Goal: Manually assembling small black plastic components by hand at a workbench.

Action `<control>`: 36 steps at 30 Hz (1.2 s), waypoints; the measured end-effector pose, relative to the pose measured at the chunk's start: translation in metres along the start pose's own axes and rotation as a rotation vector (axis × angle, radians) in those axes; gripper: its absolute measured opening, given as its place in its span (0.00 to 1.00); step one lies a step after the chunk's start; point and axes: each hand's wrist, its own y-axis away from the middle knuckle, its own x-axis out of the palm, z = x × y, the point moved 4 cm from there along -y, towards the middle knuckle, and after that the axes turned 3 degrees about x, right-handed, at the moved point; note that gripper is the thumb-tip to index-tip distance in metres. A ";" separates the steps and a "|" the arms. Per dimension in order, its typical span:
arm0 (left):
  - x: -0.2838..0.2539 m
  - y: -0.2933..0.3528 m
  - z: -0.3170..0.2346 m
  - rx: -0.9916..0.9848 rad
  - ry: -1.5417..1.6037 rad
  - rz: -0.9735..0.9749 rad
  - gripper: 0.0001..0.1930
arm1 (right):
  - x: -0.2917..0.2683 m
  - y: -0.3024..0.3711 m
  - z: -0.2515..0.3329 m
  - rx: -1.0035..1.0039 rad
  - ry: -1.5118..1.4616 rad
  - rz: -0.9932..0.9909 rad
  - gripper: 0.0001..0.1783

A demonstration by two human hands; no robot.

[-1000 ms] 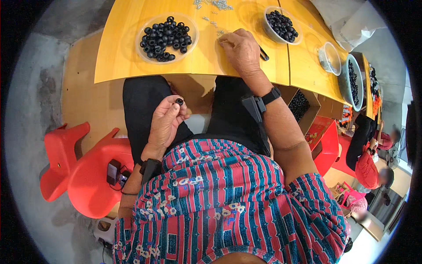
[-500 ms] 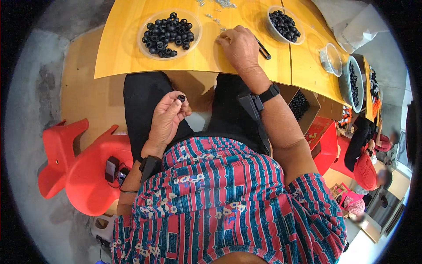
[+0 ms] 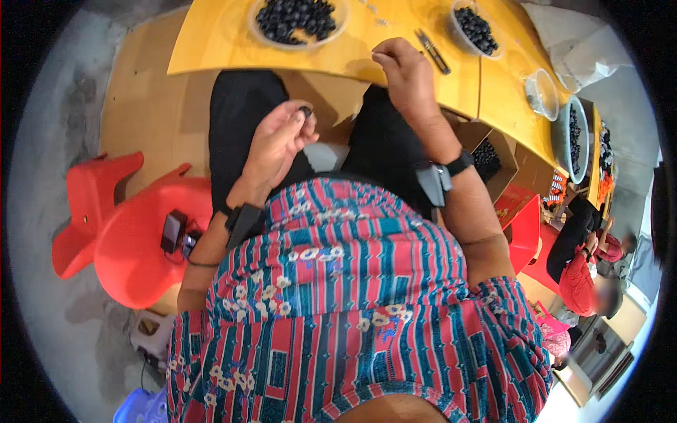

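Note:
My left hand is raised over my lap, closed on a small black ring-shaped part between thumb and fingertips. Above the front edge of the yellow table, my right hand has its thumb and fingers pinched together; what they hold, if anything, is too small to make out. Several tiny clear pieces lie on the tabletop beyond that hand. To their left is a clear round bowl of similar black parts. A slim black hand tool rests right of my right hand.
Farther right stand another bowl of black parts, a clear tub and a pale teal basin. Under the table is a cardboard box with black parts. A red chair stands at left; other people sit far right.
My right hand has come back from the clear pieces toward the table's front edge. The left hand still holds the black part. The whole view has shifted, with the table now higher up.

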 end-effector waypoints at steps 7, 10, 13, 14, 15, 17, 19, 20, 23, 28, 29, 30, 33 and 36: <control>-0.054 0.009 0.003 0.036 -0.006 0.060 0.12 | 0.076 0.070 0.031 0.330 -0.705 0.297 0.02; -0.047 0.014 0.004 0.060 -0.077 0.034 0.12 | 0.078 0.076 0.036 0.359 -0.831 0.357 0.03; -0.041 0.017 0.000 0.107 -0.218 -0.009 0.11 | 0.079 0.079 0.039 0.357 -0.781 0.364 0.03; -0.041 0.018 -0.001 0.107 -0.218 -0.009 0.11 | 0.079 0.080 0.040 0.357 -0.782 0.364 0.03; -0.041 0.018 -0.003 0.126 -0.292 0.003 0.12 | 0.080 0.081 0.039 0.382 -0.793 0.371 0.03; -0.041 0.018 -0.005 0.146 -0.365 0.012 0.12 | 0.082 0.084 0.040 0.407 -0.803 0.379 0.03; -0.041 0.019 -0.007 0.176 -0.455 0.005 0.10 | 0.083 0.084 0.041 0.407 -0.818 0.391 0.03; -0.040 0.020 -0.007 0.176 -0.455 0.003 0.10 | 0.084 0.085 0.041 0.407 -0.818 0.393 0.03; -0.038 0.024 -0.010 0.219 -0.504 0.004 0.10 | 0.086 0.088 0.043 0.429 -0.832 0.401 0.03; -0.039 0.029 -0.012 0.241 -0.587 0.008 0.10 | 0.086 0.091 0.049 0.410 -0.761 0.419 0.04; -0.040 0.030 -0.013 0.241 -0.587 0.007 0.10 | 0.087 0.091 0.049 0.410 -0.762 0.419 0.04; -0.041 0.031 -0.013 0.236 -0.601 0.012 0.10 | 0.088 0.092 0.050 0.420 -0.798 0.427 0.05; -0.045 0.034 -0.010 0.204 -0.559 0.020 0.10 | 0.092 0.094 0.050 0.450 -0.842 0.453 0.06; -0.050 0.034 -0.002 0.124 -0.399 0.022 0.11 | 0.096 0.098 0.046 0.499 -0.910 0.455 0.06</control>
